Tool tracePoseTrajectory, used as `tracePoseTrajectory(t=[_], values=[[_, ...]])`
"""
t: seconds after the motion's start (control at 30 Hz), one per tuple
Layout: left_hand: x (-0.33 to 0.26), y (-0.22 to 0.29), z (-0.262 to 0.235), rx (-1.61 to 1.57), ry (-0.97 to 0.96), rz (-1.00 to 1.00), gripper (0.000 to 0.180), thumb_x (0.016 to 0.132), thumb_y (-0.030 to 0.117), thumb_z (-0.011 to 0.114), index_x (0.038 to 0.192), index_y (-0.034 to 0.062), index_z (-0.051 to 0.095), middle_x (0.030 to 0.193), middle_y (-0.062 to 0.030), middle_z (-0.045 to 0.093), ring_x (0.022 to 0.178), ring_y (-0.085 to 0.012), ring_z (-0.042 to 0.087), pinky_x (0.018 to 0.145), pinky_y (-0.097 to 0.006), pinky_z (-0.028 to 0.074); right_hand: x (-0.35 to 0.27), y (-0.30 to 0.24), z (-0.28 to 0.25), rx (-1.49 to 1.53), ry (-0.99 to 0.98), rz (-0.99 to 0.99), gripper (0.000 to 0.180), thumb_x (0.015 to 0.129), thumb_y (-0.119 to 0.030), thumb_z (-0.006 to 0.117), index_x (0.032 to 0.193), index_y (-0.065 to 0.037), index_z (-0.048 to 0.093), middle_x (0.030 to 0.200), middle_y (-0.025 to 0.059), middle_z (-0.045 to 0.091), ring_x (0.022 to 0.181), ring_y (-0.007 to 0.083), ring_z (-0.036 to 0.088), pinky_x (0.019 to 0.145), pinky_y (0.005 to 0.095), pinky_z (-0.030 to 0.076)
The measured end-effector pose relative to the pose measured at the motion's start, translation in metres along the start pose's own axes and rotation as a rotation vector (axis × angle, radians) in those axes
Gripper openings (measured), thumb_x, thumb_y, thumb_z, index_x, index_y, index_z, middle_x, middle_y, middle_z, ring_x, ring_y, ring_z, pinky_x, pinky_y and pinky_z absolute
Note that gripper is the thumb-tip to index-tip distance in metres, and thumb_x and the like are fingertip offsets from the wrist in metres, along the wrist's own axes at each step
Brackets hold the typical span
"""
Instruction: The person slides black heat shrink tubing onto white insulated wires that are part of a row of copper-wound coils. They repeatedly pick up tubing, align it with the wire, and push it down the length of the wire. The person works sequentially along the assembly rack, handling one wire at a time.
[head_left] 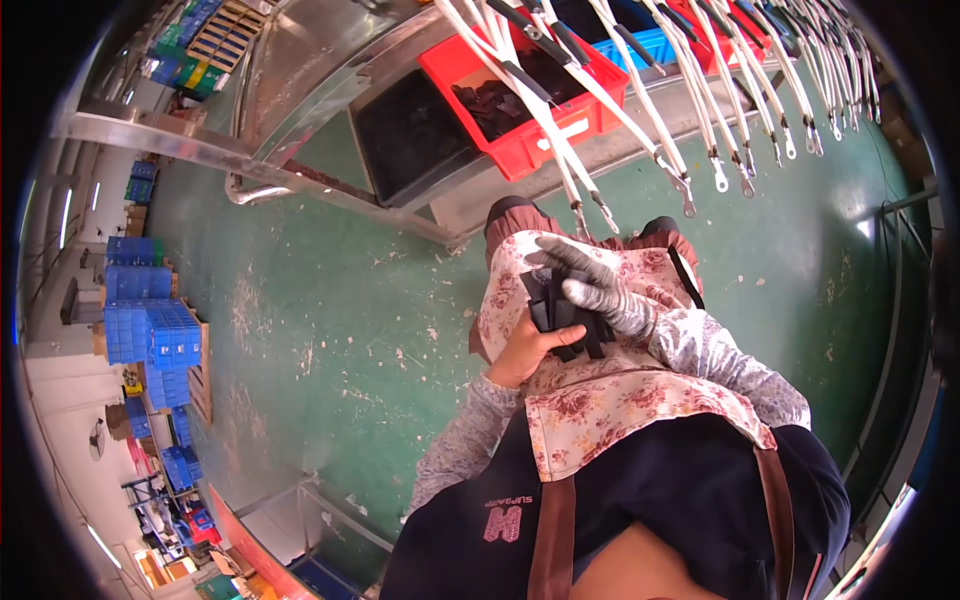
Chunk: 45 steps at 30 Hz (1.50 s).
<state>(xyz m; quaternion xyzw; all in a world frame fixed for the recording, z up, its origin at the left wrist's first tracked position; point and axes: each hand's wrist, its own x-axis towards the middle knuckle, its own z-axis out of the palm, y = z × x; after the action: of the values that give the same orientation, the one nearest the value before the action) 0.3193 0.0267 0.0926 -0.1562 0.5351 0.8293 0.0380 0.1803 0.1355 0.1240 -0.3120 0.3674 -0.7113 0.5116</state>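
Note:
My bare left hand [530,352] is closed around a bundle of short black strips [546,300] above my lap, its thumb lying across them. My right hand [598,286], in a grey glove, rests against the top of the bundle with its fingers stretched out; whether it pinches any strip is hidden. Under both hands spreads a floral apron [620,400]. Just beyond my knees hang white cables [560,150] with metal ring lugs and black sleeves. A red bin [520,150] behind them holds more black pieces.
A metal-framed bench [460,210] carries the bins, with a blue bin [655,47] and another red bin [715,45] farther right. Beside the nearest bin is a dark flat panel [410,140]. Blue crates [150,330] stand stacked at the far left on the green floor [330,330].

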Motion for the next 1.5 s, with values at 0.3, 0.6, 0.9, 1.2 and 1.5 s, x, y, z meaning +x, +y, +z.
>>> tracePoseTrajectory(t=[0.3,0.6,0.9,1.2,1.5], values=[[0.011,0.014,0.031,-0.116,-0.079,-0.205,0.056,0.073,0.000,0.074,0.124,0.0032,0.050,0.116,-0.0027,0.057,0.106,-0.0141,0.055,0.092,-0.030,0.047,-0.022,0.008,-0.021,-0.183,-0.076,0.116,0.035,0.095,-0.022,0.053,0.124,-0.003,0.049,0.118,0.0076,0.055,0.106,0.0175,0.052,0.091,0.0312,0.043],[0.053,0.021,0.027,-0.104,-0.089,-0.172,0.037,0.073,0.001,0.074,0.107,0.0003,0.059,0.088,-0.0059,0.065,0.080,-0.0172,0.064,0.077,-0.030,0.052,-0.015,0.007,-0.048,0.027,0.100,0.116,0.049,0.092,-0.023,0.059,0.134,-0.004,0.041,0.121,0.0080,0.052,0.114,0.0166,0.047,0.096,0.0308,0.040],[0.047,0.013,0.028,0.196,-0.139,-0.145,0.078,0.059,0.014,0.086,0.125,0.0015,0.046,0.123,-0.0072,0.050,0.116,-0.0192,0.046,0.102,-0.032,0.035,-0.010,0.011,-0.049,-0.329,-0.006,0.115,0.042,0.093,-0.019,0.056,0.130,-0.003,0.046,0.122,0.0145,0.055,0.116,0.0230,0.050,0.099,0.0351,0.040],[0.060,0.000,0.028,-0.117,-0.126,-0.325,0.035,0.075,0.002,0.072,0.107,-0.0014,0.058,0.090,-0.0059,0.067,0.081,-0.0144,0.065,0.076,-0.027,0.051,-0.019,0.027,-0.060,0.195,0.373,0.076,0.029,0.091,-0.009,0.058,0.119,-0.002,0.056,0.103,0.0048,0.063,0.096,0.0125,0.057,0.088,0.0267,0.045],[0.057,-0.002,0.034,-0.105,-0.113,-0.218,0.052,0.073,0.003,0.076,0.117,-0.0013,0.050,0.103,-0.0066,0.062,0.093,-0.0157,0.061,0.084,-0.028,0.049,-0.021,0.019,-0.056,-0.170,0.424,0.224,0.025,0.093,-0.008,0.054,0.117,0.000,0.056,0.102,0.0043,0.063,0.101,0.0129,0.055,0.091,0.0280,0.044]])
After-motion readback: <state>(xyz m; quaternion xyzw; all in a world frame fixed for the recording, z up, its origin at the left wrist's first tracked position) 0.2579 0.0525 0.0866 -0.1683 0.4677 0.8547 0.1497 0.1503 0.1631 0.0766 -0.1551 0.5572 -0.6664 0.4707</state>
